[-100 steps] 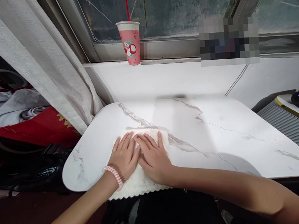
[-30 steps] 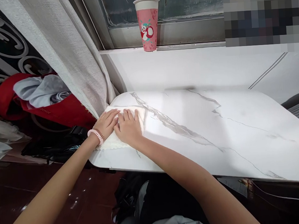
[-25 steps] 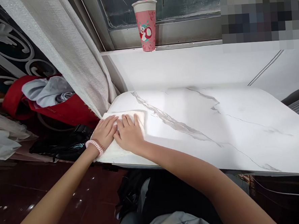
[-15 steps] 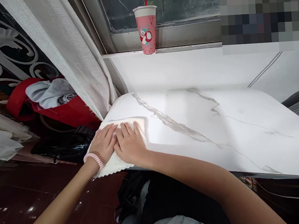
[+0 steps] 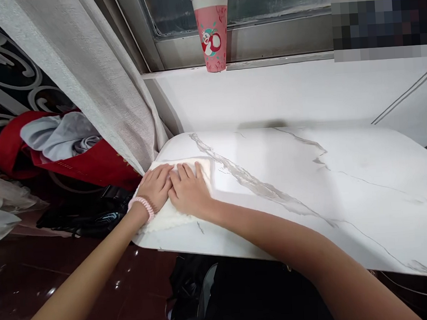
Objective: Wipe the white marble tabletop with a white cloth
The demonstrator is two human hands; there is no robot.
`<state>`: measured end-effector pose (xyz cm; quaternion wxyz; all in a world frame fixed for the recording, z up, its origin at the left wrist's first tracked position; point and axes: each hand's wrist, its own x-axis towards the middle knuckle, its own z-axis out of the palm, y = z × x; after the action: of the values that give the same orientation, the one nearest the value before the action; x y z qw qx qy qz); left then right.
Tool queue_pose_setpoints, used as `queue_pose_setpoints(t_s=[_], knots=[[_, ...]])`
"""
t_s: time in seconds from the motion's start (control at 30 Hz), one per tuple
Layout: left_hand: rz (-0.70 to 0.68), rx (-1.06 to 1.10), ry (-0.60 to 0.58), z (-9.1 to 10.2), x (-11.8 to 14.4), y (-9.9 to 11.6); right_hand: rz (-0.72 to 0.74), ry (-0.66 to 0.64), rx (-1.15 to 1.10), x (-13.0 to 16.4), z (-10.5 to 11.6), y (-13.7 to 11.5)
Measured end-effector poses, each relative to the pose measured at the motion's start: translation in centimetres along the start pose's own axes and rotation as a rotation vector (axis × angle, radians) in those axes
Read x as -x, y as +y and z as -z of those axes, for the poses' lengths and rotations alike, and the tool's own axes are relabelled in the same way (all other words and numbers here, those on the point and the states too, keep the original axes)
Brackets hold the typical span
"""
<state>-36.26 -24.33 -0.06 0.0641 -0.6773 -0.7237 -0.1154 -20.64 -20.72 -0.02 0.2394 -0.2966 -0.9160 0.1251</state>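
You face a white marble-patterned table [image 5: 308,173] with grey veins and rounded corners, its far edge against a white wall [image 5: 267,94]. Above the wall runs a sill with a metal-framed window [image 5: 264,36], and a pink paper cup [image 5: 212,29] stands on that sill. To your left a pale grey curtain [image 5: 85,76] hangs down to the table's far left corner. Beyond it lies a red bag [image 5: 72,159] holding grey cloth, on a dark glossy floor [image 5: 61,266].
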Motion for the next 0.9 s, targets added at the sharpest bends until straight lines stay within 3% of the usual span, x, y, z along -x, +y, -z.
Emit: queue_pose_setpoints(t_s=[0.2, 0.37, 0.9], knots=[[-0.025, 0.082, -0.042, -1.3, -7.7, -1.0, -0.1, 0.049, 0.035, -5.0, -0.7, 4.0], [0.037, 0.119, -0.028, -2.6, -12.5, -1.8, -0.124, 0.075, 0.016, -8.4, -1.0, 6.9], [0.012, 0.12, -0.031, -4.7, -20.5, -2.0, -0.214, 0.144, 0.028, -13.2, -0.9, 11.4]])
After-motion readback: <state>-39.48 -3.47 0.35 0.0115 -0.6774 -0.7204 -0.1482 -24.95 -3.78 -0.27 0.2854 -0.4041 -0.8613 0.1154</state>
